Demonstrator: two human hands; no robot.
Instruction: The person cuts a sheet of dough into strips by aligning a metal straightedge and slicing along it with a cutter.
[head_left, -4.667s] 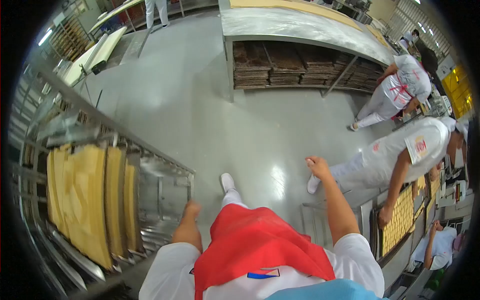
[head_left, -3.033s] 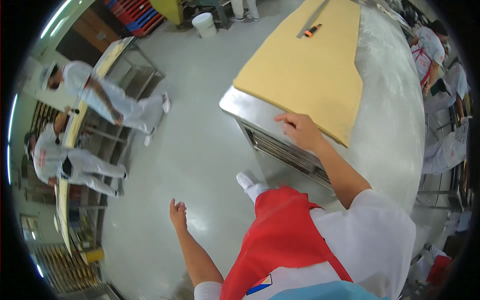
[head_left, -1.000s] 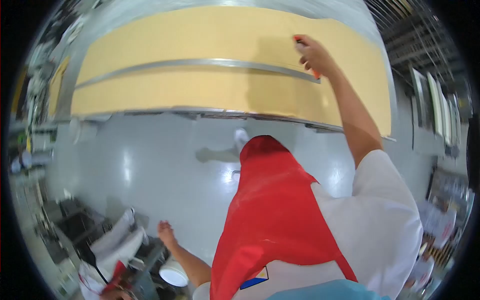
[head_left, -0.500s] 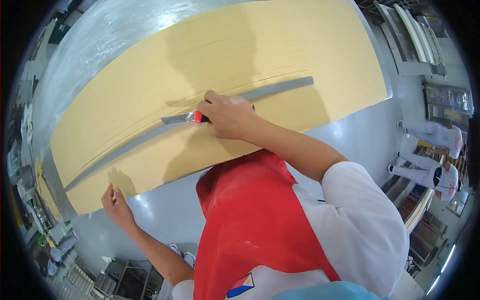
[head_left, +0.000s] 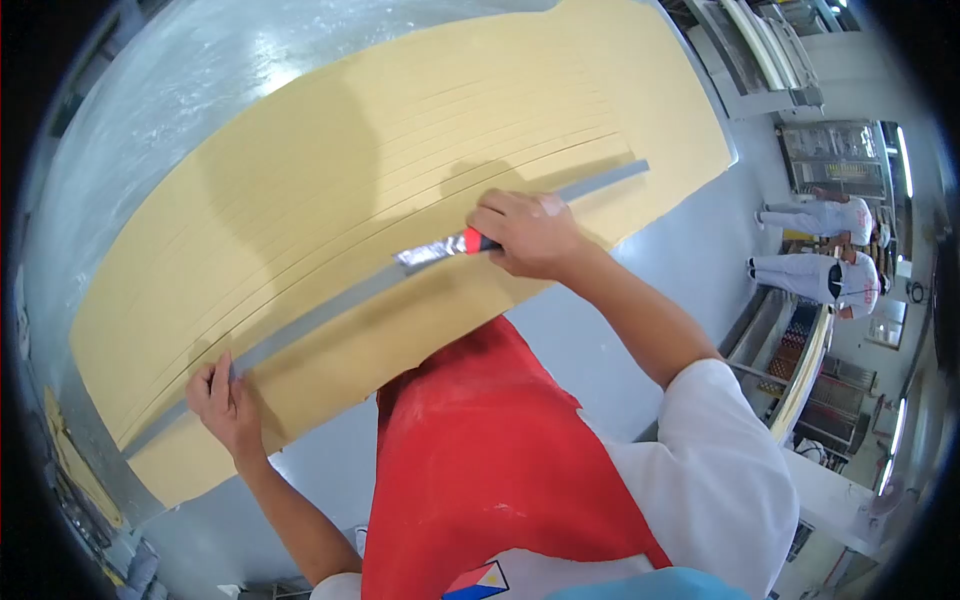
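Note:
A wide yellow sheet (head_left: 480, 120), which looks like rolled dough, lies in front of me with several long parallel lines cut across it. Along it lies a long flat metal ruler (head_left: 340, 308), slanting from lower left to upper right. My left hand (head_left: 228, 405) is at the ruler's left part, its fingers and thumb closed on the strip. In my closed right hand (head_left: 535, 235) is a utility knife (head_left: 473, 241) with a red and black handle. Its blade points left, just over the ruler's middle. The palm hides part of the handle and ruler.
The sheet rests on a shiny grey table (head_left: 130, 200). Two people (head_left: 815, 222) in white stand off to the right, near racks (head_left: 835, 160). A yellow strip of material (head_left: 75, 460) lies at the far left. My red apron (head_left: 480, 450) meets the sheet's near edge.
My left hand has come up from beside the sheet's near edge onto the ruler. The right hand still holds the knife. The whole view has shifted, and the ruler now lies lower beside the cut lines.

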